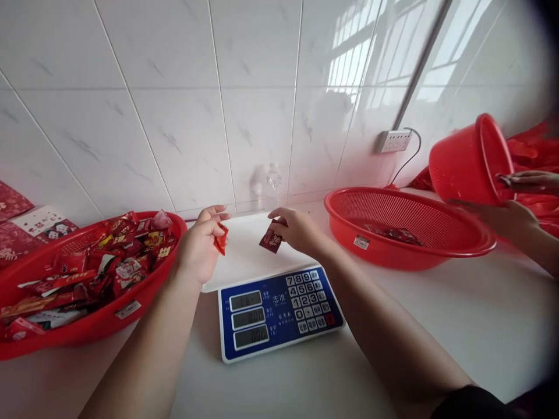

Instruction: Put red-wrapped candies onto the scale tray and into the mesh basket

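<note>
Above the white pan of a blue digital scale (pixel 279 314), my left hand (pixel 198 241) is closed on a small bright red packet (pixel 221 238). My right hand (pixel 297 230) pinches a dark red printed packet (pixel 271 237) over the same pan (pixel 242 256). To the left stands a red plastic basket (pixel 174 224) heaped with small wrapped packets (pixel 126 256), mostly red. A second red basket (pixel 410 256), to the right, holds a few dark packets (pixel 397 234) at its bottom.
A co-worker's hands (pixel 510 215) tilt a red tub (pixel 458 157) over the right basket's far rim. Behind the scale stands a clear bottle (pixel 273 180) against the tiled wall. A power strip (pixel 394 141) hangs there. Printed boxes (pixel 41 224) sit at far left.
</note>
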Available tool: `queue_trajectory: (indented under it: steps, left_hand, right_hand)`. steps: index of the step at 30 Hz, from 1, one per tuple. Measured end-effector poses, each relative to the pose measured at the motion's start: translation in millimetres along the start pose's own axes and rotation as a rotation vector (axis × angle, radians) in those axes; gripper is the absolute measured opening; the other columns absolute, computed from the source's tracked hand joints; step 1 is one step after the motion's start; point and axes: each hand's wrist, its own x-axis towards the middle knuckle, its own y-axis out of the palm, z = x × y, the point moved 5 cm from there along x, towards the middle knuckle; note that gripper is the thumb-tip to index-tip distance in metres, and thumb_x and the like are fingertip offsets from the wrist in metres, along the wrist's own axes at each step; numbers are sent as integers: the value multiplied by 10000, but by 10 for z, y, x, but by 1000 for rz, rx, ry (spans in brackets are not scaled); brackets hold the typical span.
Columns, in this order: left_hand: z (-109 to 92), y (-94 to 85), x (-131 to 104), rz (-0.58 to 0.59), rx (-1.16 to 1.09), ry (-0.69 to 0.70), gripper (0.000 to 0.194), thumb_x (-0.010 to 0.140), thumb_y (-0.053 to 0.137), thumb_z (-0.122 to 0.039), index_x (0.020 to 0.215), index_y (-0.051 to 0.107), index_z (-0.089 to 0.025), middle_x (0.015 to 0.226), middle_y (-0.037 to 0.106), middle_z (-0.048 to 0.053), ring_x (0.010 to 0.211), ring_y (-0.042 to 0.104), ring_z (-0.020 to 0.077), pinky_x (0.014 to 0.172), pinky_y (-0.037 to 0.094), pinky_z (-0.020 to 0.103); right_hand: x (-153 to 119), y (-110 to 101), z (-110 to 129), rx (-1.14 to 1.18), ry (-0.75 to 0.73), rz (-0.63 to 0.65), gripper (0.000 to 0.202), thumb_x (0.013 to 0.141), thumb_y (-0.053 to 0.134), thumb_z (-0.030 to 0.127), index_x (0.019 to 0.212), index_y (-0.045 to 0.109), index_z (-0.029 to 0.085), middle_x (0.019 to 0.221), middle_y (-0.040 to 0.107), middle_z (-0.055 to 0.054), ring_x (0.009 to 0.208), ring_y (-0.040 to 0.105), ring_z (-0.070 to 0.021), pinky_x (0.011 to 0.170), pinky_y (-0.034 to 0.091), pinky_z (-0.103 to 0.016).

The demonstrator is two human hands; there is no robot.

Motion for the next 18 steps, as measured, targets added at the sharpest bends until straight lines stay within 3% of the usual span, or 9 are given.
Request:
queue_trajectory:
  steps: [5, 9, 11, 14, 18]
  left_hand:
    - [121, 78, -6, 42, 166, 18, 498, 521, 517, -17, 985, 545, -193, 970, 500, 23, 693, 485, 80, 525, 393, 169]
    - [186, 98, -21, 74, 307, 90, 532, 609, 646, -82, 1104, 508, -220, 1034, 492, 30, 798, 534, 105, 634, 461, 219]
    - [205, 106, -30, 89, 377, 105, 589, 629, 681, -122, 1168, 472, -230, 1027, 494, 28, 777, 551, 105, 642, 480, 242]
    - [215, 146, -60, 120, 454, 134, 682, 649, 694, -145, 1258, 405, -248, 1001, 494, 19, 742, 568, 98, 643, 500, 254]
    - [221, 213, -115, 160, 546, 172, 730, 677, 693, -175, 1315, 355, -283, 996, 504, 16, 701, 579, 92, 639, 508, 259]
  right_hand:
    - [14, 122, -117, -90, -12, 66, 255, 827, 498, 239, 1020, 657, 192, 923, 689, -87, 803, 611, -197, 692, 453, -321]
    - [-30, 64, -34, -106, -60, 20, 305, 829, 519, 279, 1100, 637, 203, 1064, 662, -89, 984, 572, -246, 802, 441, -382]
    - [-77, 12, 87, 13, -47, 18, 311, 840, 517, 330, 1093, 637, 195, 1064, 660, -92, 924, 594, -226, 772, 456, -364]
    - [-167, 15, 318, 313, -28, 146, 286, 846, 515, 370, 1010, 655, 183, 931, 687, -68, 721, 606, -151, 644, 473, -292]
    - [-228, 24, 519, 495, -73, 217, 139, 806, 538, 249, 808, 647, 164, 762, 673, -19, 679, 580, -116, 631, 459, -259]
